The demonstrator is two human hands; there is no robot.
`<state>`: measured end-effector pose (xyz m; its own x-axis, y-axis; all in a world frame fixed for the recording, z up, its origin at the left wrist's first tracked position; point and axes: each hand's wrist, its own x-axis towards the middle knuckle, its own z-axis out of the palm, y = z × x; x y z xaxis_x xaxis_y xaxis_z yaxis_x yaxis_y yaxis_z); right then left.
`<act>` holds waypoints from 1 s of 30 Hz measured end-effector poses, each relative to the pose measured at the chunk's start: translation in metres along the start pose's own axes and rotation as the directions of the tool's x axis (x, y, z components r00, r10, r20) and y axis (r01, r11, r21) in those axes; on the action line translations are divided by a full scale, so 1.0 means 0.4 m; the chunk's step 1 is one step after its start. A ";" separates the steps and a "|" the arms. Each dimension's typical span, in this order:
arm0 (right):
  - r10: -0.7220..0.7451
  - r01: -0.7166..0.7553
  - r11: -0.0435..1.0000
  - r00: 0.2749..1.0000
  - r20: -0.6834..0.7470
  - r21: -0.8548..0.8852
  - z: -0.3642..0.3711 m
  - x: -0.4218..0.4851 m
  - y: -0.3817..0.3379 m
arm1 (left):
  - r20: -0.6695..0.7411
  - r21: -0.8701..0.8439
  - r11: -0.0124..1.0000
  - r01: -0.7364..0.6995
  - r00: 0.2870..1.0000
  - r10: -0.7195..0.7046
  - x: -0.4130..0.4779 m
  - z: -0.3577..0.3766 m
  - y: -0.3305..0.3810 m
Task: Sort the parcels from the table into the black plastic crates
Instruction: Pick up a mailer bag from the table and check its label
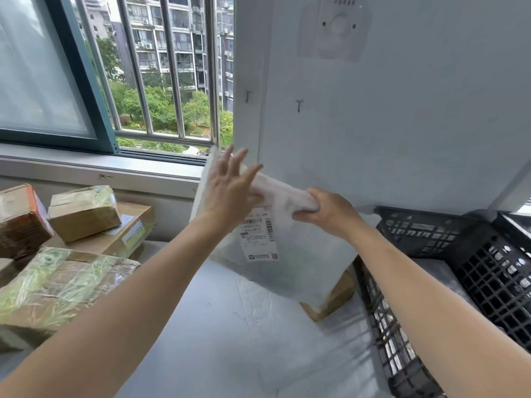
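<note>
White soft plastic mailer parcel [290,268] w/ a printed shipping label [258,235] hangs mid-frame, held up over the pale grey table [230,326]. Our R hand [327,214] grips its bunched top edge, fingers curled tight & clamped on the plastic. Our L hand [230,191] lies flat vs. the parcel's upper left part, fingers straight & spread apart, touching but not gripping. Behind the parcel's lower right corner we see a small brown cardboard box [339,294], partly hidden, just beside the nearest wall of the black plastic lattice crates [494,277] that fill the right of the frame; the held parcel is left of the crates, outside them. At the left edge of the frame, a stack of brown cardboard parcels [83,214], some wrapped in clear, green-tinted tape, rests on the table. Upper left: barred window [172,81] w/ apt blocks & trees outside; upper right: plain white wall [402,124].
</note>
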<state>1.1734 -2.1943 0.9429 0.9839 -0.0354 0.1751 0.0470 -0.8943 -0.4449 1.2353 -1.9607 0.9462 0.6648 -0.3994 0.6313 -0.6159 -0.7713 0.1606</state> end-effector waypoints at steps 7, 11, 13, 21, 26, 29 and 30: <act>0.149 -0.115 0.906 0.987 -0.054 0.407 0.011 -0.037 0.078 | 0.204 -0.364 0.614 0.700 0.703 -0.681 -0.083 0.024 -0.076; 0.147 -0.104 0.893 0.987 -0.064 0.438 0.013 -0.043 0.088 | 0.360 -0.469 0.359 0.807 0.546 -0.756 -0.116 0.033 -0.090; 0.158 -0.104 0.883 0.984 -0.082 0.457 0.010 -0.047 0.090 | 0.374 -0.516 0.264 0.815 0.491 -0.786 -0.138 0.042 -0.094; 0.195 -0.152 0.931 0.975 -0.101 0.331 0.009 -0.043 0.098 | 0.571 -0.761 -0.224 0.609 0.465 -0.677 -0.181 0.059 -0.038; 0.200 -0.167 0.956 0.972 -0.121 0.241 0.008 -0.042 0.072 | 0.528 -0.807 -0.162 0.568 0.571 -0.629 -0.194 0.053 -0.014; 0.218 -0.175 0.951 0.964 -0.149 0.256 0.010 -0.047 0.070 | 0.525 -0.810 -0.126 0.572 0.614 -0.589 -0.196 0.046 -0.005; 0.220 -0.174 0.949 0.963 -0.156 0.263 0.009 -0.049 0.068 | 0.514 -0.816 -0.109 0.568 0.624 -0.589 -0.196 0.046 -0.001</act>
<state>1.1558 -2.2164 0.9241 0.9308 -0.3006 0.2078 -0.0816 -0.7253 -0.6836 1.1909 -1.9381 0.8827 0.9947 -0.0497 -0.0905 0.1004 0.2615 0.9600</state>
